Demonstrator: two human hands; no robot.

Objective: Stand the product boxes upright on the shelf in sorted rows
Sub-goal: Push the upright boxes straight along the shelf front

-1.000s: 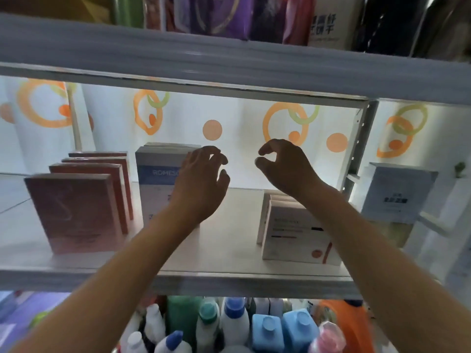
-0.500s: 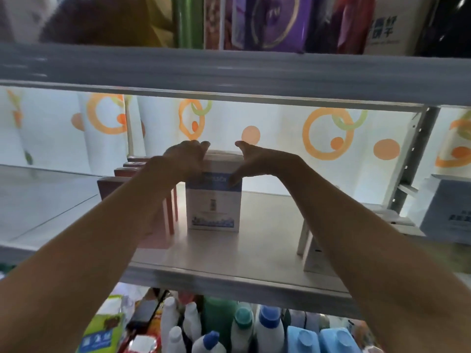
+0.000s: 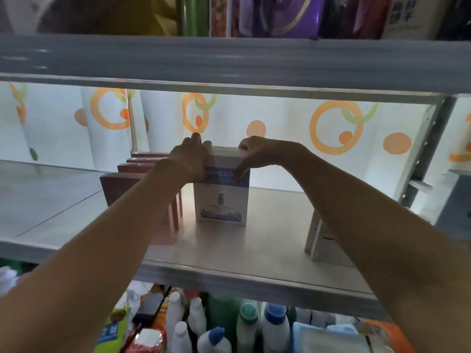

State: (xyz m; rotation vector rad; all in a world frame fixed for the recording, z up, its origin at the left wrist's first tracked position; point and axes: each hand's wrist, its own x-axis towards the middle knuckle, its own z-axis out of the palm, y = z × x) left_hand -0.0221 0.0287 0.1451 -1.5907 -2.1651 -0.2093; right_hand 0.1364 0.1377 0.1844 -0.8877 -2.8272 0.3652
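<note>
Two hands, your left hand [image 3: 190, 159] and right hand [image 3: 257, 155], now grip the blue-and-white box [image 3: 221, 197], upright mid-shelf [image 3: 229, 253] beside the red boxes [image 3: 119, 184], having closed in from open air, so straightening begins.

backlit white curtain [image 3: 280, 118] with orange rings, grey shelving [image 3: 229, 59]

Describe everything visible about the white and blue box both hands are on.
The white and blue box looks like printed cardboard: a blue band with partly covered white lettering near the top, a small picture mid-face, and a blue skyline strip along the bottom. It stands upright on the shelf, front face toward the camera, just right of the red boxes. The left hand grips its upper left corner; the right hand holds the upper right, thumb on the front face. More boxes may stand behind it; unclear.
</note>
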